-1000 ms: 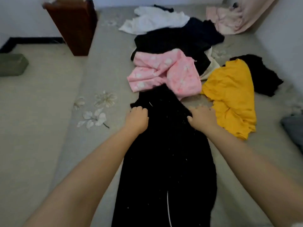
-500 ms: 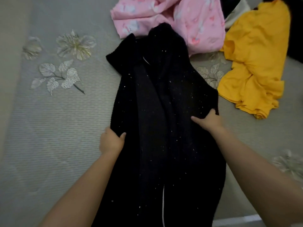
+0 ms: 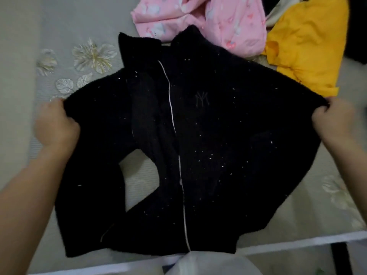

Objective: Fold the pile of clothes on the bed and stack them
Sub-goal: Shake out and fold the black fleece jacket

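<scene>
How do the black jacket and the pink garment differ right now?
The black jacket is spread out wide, front up, zipper showing; the pink garment lies crumpled. Both hands, left and right, grip the jacket's edges; nothing holds the pink garment. The jacket is plain black, the pink one printed. Both lie on the bed.

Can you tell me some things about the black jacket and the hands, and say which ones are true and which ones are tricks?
1. Both hands hold the black jacket. True: the left hand grips one side and the right hand grips the other.
2. The jacket is folded into a small square. False: it is spread wide on the bed.
3. A white zipper line runs down the jacket's front. True.
4. The pink garment lies on top of the jacket. False: it lies beyond the collar.
5. The yellow garment is by the left hand. False: it lies nearer the right hand.
</scene>
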`<control>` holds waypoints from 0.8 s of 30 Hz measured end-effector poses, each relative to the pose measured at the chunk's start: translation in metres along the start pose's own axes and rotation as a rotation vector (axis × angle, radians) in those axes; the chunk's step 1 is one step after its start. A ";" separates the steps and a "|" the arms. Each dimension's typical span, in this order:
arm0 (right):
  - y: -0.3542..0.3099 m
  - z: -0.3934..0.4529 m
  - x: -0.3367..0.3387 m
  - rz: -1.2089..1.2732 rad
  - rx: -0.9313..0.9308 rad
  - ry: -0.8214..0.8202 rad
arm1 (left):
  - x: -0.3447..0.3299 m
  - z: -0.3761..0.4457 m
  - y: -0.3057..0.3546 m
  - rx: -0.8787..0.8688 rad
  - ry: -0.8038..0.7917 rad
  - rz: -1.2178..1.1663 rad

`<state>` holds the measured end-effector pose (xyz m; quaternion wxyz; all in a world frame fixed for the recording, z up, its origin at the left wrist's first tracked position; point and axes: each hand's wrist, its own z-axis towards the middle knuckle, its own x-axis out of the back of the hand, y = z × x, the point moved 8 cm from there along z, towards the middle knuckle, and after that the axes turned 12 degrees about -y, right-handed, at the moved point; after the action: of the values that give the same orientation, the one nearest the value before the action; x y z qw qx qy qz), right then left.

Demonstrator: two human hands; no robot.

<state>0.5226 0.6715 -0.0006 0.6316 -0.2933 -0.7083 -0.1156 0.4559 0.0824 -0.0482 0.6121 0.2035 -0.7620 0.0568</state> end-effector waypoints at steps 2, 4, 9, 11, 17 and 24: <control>0.019 0.015 0.005 0.019 -0.080 -0.004 | -0.007 -0.003 0.021 -0.040 -0.023 0.040; 0.030 0.020 -0.004 0.007 -0.203 -0.041 | -0.031 -0.017 0.057 -0.125 -0.123 0.114; -0.015 -0.005 -0.070 -0.197 -0.082 -0.236 | -0.126 -0.076 0.125 -0.138 -0.509 0.176; -0.042 -0.024 -0.100 -0.252 0.100 -0.328 | -0.152 -0.095 0.120 0.045 -0.632 -0.020; -0.015 -0.047 -0.159 -0.378 -0.088 -0.636 | -0.163 -0.117 0.117 0.111 -0.631 -0.649; 0.011 0.011 -0.112 -0.496 0.080 -0.501 | -0.136 -0.114 0.175 -0.294 -0.471 0.012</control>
<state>0.5234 0.6560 -0.1124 0.4020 -0.1066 -0.8948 -0.1622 0.5162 0.3131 -0.1216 0.4405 0.1156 -0.8847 -0.0995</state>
